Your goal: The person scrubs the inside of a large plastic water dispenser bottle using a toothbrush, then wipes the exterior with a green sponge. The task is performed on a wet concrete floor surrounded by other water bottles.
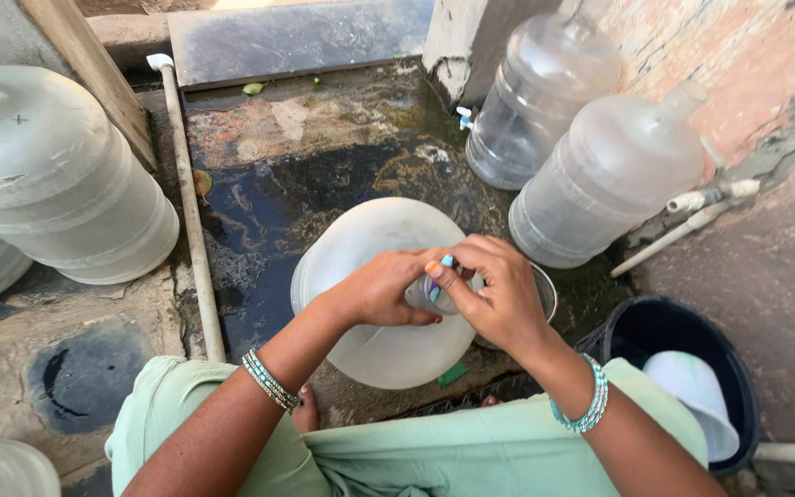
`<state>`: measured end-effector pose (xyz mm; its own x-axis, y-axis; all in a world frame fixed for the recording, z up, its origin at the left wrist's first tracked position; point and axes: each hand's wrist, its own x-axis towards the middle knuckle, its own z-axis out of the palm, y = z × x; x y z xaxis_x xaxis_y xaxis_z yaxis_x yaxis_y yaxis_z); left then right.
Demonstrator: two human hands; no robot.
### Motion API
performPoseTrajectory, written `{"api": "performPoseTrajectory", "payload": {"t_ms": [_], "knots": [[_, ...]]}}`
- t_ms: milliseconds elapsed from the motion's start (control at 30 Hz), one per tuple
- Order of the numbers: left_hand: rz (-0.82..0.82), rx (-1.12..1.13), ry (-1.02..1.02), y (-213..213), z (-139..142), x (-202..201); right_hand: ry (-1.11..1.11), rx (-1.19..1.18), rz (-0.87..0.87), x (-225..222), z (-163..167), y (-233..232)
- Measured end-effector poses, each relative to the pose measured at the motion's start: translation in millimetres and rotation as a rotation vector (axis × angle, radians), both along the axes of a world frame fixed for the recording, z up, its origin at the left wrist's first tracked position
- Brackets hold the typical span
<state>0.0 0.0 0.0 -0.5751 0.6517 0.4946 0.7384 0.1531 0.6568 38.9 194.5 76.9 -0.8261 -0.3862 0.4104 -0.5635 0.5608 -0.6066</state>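
Big clear jug [370,276] stands upright on the wet slab [269,212], near its front edge. Left hand [381,290] is wrapped round the neck, right hand [494,290] curled shut over the top. Probably slick when wet and thin-walled; the stiff neck looks like the safest hold.

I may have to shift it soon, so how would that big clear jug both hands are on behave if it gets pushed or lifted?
The big jug looks empty, so probably light for its bulk. Its round body on the wet floor suggests it could roll or slide if the left hand and right hand at its neck let go. Its thin plastic walls likely flex rather than break.
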Motion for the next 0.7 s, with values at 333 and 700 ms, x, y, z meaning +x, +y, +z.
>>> {"api": "performPoseTrajectory", "payload": {"t_ms": [333, 700], "knots": [[0.013, -0.02, -0.381, -14.3, 34.9, 3.3, -0.095, -0.404, 0.026, 3.6, 50.6, 30.3], [-0.012, 0.057, -0.301, -0.4, 40.2, -0.1, -0.013, -0.141, -0.05, -4.5, 22.9, 0.5]]}}
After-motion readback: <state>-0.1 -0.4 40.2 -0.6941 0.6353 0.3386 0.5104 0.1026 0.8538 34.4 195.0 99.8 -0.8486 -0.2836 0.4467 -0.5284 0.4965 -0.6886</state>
